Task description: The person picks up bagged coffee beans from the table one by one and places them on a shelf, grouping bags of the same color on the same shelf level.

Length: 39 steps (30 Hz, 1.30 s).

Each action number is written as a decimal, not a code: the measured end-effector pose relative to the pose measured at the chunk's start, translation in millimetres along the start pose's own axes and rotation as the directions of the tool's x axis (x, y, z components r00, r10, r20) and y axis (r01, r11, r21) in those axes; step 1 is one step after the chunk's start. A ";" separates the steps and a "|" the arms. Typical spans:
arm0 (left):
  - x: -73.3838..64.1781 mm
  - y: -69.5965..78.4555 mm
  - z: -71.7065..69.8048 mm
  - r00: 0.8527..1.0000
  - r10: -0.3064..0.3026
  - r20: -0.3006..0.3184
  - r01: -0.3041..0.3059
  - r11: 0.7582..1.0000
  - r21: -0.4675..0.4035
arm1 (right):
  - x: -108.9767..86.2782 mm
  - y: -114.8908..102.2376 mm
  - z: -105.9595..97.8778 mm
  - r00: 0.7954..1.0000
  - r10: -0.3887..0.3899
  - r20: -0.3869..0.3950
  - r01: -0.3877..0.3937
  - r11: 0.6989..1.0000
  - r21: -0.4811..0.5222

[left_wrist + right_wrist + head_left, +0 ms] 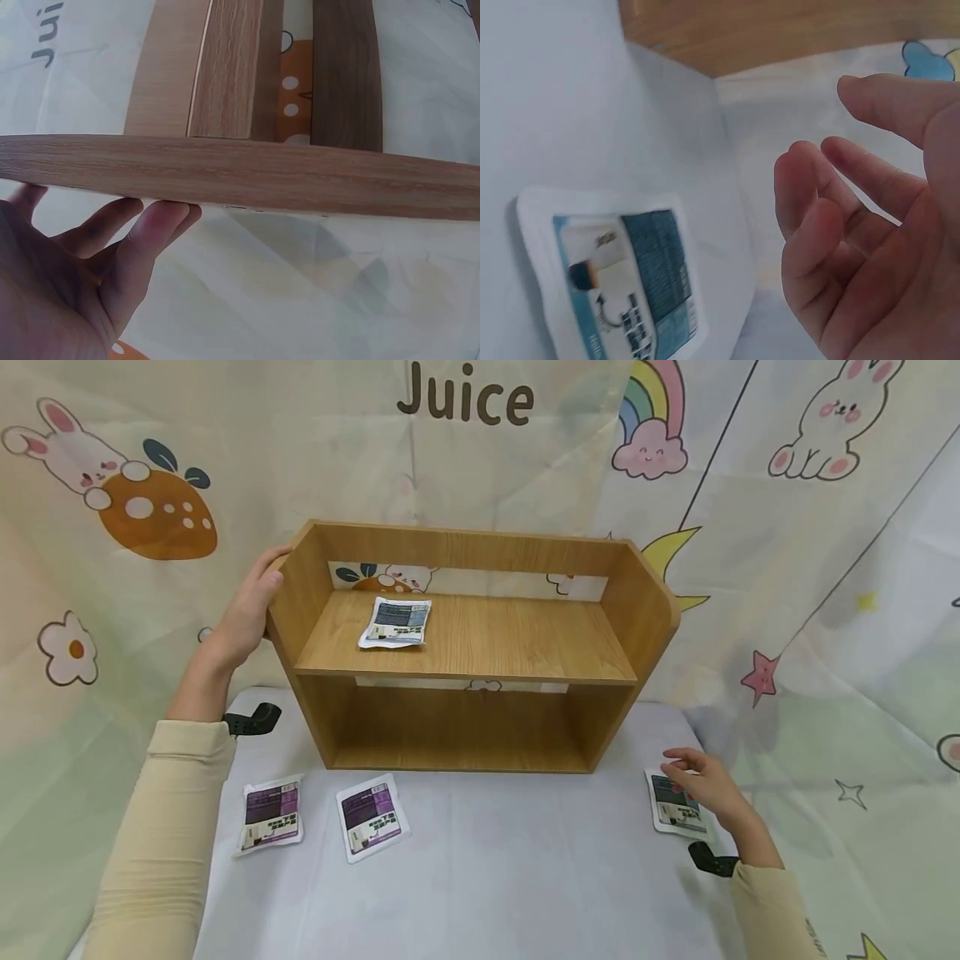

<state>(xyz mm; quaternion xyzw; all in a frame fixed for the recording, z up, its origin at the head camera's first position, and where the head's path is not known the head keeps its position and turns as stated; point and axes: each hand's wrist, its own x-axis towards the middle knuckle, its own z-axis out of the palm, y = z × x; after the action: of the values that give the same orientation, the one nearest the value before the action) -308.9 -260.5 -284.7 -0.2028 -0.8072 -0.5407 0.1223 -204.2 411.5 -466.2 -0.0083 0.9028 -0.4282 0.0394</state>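
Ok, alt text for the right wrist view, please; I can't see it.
The right hand, fingers loosely bent and holding nothing, is at right, apart from a flat, rectangular white-and-teal packet lying at lower left on a white surface. Part of a brown wooden shelf unit shows along the top.

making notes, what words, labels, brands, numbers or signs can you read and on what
"Juice": backdrop; the left wrist view shows only "Jui".
Left purple packet and right purple packet: print too small to read.
Upper blue packet, on the shelf: print too small to read.
Lower blue packet, near the right hand: print too blurred to read.
Right sleeve: dark marks too small to read.
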 end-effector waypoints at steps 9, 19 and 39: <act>0.7 2.5 0.2 1.000 -0.016 -0.008 0.016 1.000 0.015 | -2.8 28.1 1.9 0.998 0.050 -0.038 -0.051 0.999 -0.016; 0.2 3.1 1.3 1.000 -0.007 -0.003 0.007 1.000 0.020 | -5.5 51.3 8.1 0.988 0.047 -0.147 -0.065 0.991 -0.119; -3.0 4.8 2.6 0.999 -0.032 0.006 0.032 0.999 0.015 | -12.2 71.1 19.3 0.991 0.061 -0.122 -0.080 0.984 -0.157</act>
<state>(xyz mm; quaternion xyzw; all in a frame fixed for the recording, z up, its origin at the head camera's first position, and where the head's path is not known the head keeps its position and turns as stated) -303.9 -257.1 -282.9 -0.1905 -0.8147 -0.5361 0.1124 -189.1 442.3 -532.6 0.0454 0.9350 -0.3516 0.0010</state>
